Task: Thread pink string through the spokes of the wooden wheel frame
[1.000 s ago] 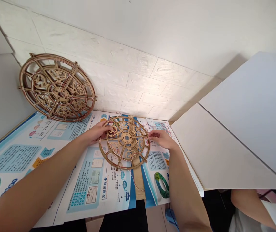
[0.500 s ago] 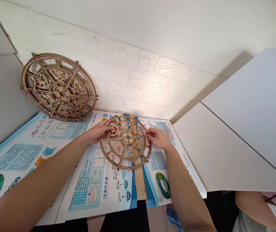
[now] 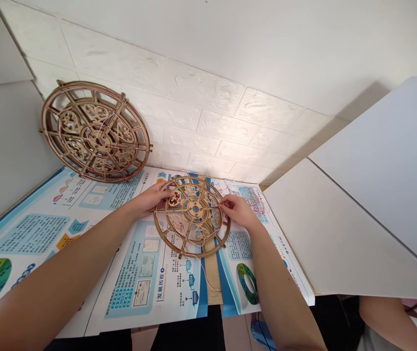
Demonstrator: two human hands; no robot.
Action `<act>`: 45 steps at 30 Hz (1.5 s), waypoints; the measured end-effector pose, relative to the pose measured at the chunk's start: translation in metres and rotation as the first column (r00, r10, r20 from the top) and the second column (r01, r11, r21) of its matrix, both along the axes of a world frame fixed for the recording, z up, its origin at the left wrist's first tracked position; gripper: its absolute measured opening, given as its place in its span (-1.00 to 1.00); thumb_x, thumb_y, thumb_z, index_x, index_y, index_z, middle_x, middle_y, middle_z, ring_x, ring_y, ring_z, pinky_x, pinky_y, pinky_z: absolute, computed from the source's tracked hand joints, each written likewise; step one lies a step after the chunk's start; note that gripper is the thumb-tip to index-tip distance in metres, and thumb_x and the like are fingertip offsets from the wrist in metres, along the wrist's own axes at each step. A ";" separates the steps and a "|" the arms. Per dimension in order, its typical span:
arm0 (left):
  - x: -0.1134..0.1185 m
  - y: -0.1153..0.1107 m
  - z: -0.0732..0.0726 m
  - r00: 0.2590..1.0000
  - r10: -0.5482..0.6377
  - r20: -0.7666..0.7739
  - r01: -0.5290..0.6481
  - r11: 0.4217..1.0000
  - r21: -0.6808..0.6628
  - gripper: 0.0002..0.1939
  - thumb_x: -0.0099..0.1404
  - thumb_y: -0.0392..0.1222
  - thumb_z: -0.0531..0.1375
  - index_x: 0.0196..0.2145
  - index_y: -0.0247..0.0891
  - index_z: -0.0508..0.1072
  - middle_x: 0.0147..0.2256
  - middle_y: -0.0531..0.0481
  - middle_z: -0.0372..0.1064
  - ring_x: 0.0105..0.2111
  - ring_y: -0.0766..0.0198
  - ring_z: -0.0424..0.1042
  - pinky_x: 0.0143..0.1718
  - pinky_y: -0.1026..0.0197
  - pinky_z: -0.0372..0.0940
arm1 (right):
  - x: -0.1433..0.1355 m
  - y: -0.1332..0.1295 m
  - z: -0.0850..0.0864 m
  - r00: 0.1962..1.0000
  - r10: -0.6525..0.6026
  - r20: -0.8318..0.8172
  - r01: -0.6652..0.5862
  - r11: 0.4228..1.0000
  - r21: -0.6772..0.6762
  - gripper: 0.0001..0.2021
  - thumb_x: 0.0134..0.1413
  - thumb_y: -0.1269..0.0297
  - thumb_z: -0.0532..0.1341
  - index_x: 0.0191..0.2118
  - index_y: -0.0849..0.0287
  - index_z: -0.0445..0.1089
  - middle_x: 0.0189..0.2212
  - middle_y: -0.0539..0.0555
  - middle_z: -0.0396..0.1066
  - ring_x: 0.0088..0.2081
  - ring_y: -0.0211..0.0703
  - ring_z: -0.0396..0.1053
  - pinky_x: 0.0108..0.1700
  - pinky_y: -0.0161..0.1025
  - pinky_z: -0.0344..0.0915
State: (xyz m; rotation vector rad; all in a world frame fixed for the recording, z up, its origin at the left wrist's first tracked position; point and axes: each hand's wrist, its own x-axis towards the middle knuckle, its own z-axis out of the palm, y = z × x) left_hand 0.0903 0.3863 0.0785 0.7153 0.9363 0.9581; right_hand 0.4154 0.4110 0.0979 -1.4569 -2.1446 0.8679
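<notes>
A round wooden openwork frame (image 3: 190,203), with spokes, a ringed hub and scroll-shaped cutouts, is tilted up slightly over the table. My left hand (image 3: 152,200) grips its upper left rim, thumb on the front face and the other fingers largely hidden behind. At the right rim, my right hand (image 3: 240,210) has thumb and forefinger pinched together on a thin pale wire that runs round the frame. The exact pinch point is partly covered by the fingertips. A loose wire end (image 3: 208,280) trails from the lower rim down onto the table.
A stack of similar wired round frames (image 3: 94,168) leans against the white brick-patterned wall (image 3: 179,117) at left. Printed poster sheets (image 3: 120,273) cover the table. Tangled red wire (image 3: 254,200) lies at right, before a white panel (image 3: 347,234). Another person's arm (image 3: 384,317) shows lower right.
The view has shifted slightly, so everything sits a little farther right. Both hands keep their places on the frame; the right fingertips have barely moved.
</notes>
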 end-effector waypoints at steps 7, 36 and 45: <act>0.000 -0.002 0.002 1.000 0.004 0.014 -0.004 1.000 -0.008 -0.48 0.12 -0.34 0.38 0.02 -0.24 0.33 -0.19 -0.17 0.51 -0.27 0.13 0.57 -0.23 0.13 0.52 | 0.024 0.005 0.012 0.936 -0.278 -0.214 0.322 0.923 0.210 -0.78 0.09 0.08 0.26 -0.29 0.14 0.45 -0.46 0.02 0.35 -0.40 -0.16 0.27 -0.32 -0.20 0.24; -0.002 -0.005 0.006 0.998 -0.055 0.000 0.055 0.998 0.016 -0.47 0.12 -0.21 0.45 0.01 -0.19 0.38 -0.16 -0.16 0.54 -0.22 0.09 0.58 -0.20 0.12 0.51 | 0.029 0.006 0.013 0.979 -0.141 -0.150 0.175 0.955 0.241 -0.81 0.18 0.12 0.16 -0.20 0.08 0.42 -0.06 0.08 0.46 0.04 -0.01 0.35 0.10 -0.01 0.19; -0.004 -0.005 0.008 0.992 -0.127 -0.007 0.127 0.992 0.008 -0.46 0.11 -0.21 0.45 0.01 -0.20 0.39 -0.18 -0.15 0.52 -0.27 0.12 0.56 -0.27 0.15 0.48 | 0.034 0.011 0.010 0.913 -0.283 -0.295 0.358 0.901 0.246 -0.77 0.12 0.07 0.24 -0.25 0.13 0.41 -0.32 0.07 0.45 -0.23 -0.08 0.37 -0.12 -0.13 0.28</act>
